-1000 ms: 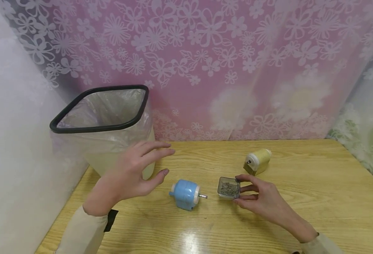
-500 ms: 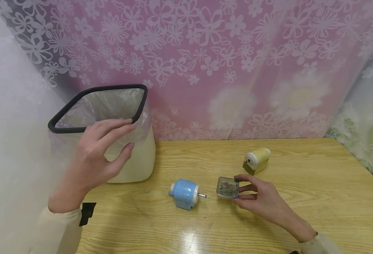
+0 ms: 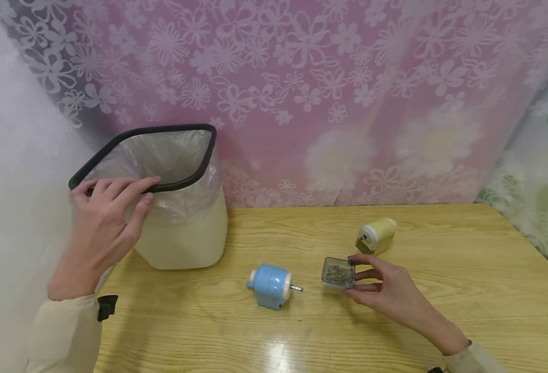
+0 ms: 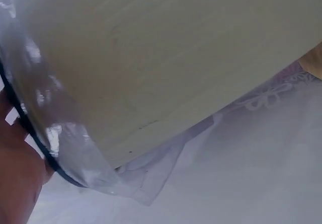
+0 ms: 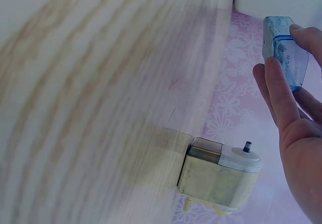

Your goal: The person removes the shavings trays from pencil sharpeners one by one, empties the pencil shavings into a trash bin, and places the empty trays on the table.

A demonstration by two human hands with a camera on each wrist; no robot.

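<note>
My left hand [image 3: 100, 220] grips the near left part of the black rim of a cream trash can [image 3: 185, 233], its fingers over the edge and thumb outside. In the left wrist view, the rim [image 4: 37, 141] and the clear bag folded over it sit beside that hand. Between thumb and fingers, my right hand [image 3: 392, 290] holds a small clear sharpener drawer [image 3: 339, 273] with grey pencil shavings, just above the table. In the right wrist view the same drawer [image 5: 286, 53] shows bluish, with lettering on its side. A blue pencil sharpener [image 3: 270, 286] lies to its left.
A yellow pencil sharpener [image 3: 377, 235] stands behind my right hand. The wooden table [image 3: 479, 259] ends against a pink flowered curtain [image 3: 274, 103]. White sheeting [image 3: 13, 207] hangs at the left, close to the trash can.
My left hand has moved left from above the table, past the front of the trash can, onto its rim. The right hand keeps hold of the drawer, which has shifted slightly.
</note>
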